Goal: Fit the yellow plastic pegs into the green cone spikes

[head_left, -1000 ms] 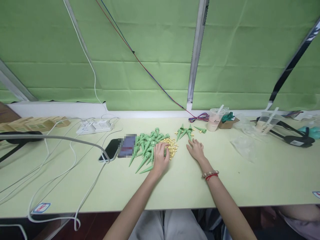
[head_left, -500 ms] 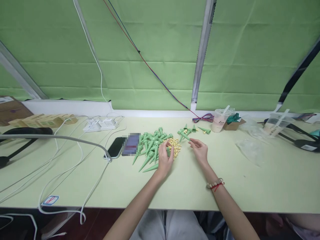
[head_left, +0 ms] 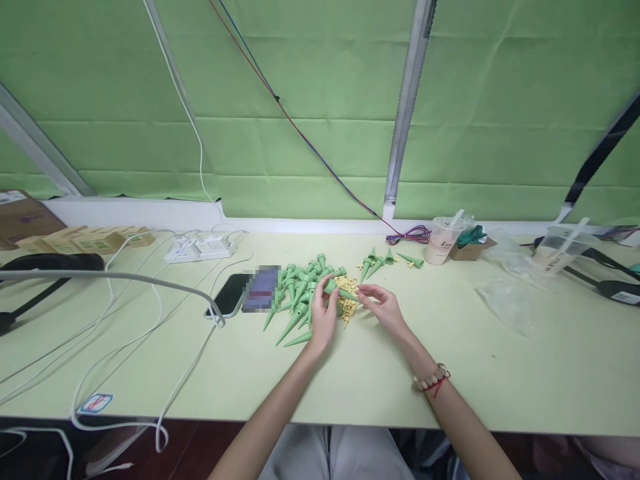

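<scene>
Fingers of both hands meet on one green spike (head_left: 349, 294) — left at the broad end, right at the point! Left hand (head_left: 324, 321) has its thumb and fingers parted just enough to take the thick head between them. Right hand (head_left: 387, 309), coming across from the other side, has thumb and forefinger nearly together at the thin tip, the other fingers loosely curled; how firm either grip is, I cannot tell. And the spike itself lies aslant, slightly tip-down, over a scatter of small yellow pegs (head_left: 349, 315).

Just beside the left hand sits the big heap (head_left: 295, 293) of green spikes, points every which way, several aimed toward the near edge of the table (head_left: 225, 380). Beyond the right hand, a little cluster (head_left: 374, 262) of spikes, yellow bits among them, and one lone spike (head_left: 410, 258) lying on its side near a cup (head_left: 440, 243).

Over on the left flank — two phones side by side, the black one (head_left: 233, 294) outermost, the blurred one (head_left: 260, 289) against the heap. Out to the right, a crumpled clear bag (head_left: 505, 305) lies flat, well apart from the hands.
</scene>
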Tool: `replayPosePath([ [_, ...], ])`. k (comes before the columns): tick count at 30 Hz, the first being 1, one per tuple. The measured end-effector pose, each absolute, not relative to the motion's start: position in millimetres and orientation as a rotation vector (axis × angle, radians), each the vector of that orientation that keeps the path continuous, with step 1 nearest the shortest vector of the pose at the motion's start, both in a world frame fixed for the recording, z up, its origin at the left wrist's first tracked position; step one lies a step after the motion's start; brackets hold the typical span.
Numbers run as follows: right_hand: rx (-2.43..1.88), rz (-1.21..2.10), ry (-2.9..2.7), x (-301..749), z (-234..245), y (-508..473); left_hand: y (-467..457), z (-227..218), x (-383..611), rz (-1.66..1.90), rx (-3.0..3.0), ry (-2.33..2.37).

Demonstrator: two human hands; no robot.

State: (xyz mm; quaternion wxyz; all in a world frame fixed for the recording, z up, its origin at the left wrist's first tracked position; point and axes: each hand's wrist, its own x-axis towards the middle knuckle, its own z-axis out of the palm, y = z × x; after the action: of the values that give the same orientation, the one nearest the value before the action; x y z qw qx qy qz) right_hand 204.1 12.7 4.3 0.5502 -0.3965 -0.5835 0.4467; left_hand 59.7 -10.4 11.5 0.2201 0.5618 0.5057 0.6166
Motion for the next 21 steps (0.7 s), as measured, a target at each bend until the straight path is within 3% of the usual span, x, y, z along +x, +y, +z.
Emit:
replayPosePath([
  [11, -0.982, 0.985, -1.324, 206.1, 11.1, 8.2, -12.9, 14.4, 63.5, 1.487, 1.697, 1.224],
  [21, -0.956, 1.123, -1.332, 207.4, 10.6, 8.6, -15.5, 16.3, 65.4, 1.359, 1.61, 1.223],
])
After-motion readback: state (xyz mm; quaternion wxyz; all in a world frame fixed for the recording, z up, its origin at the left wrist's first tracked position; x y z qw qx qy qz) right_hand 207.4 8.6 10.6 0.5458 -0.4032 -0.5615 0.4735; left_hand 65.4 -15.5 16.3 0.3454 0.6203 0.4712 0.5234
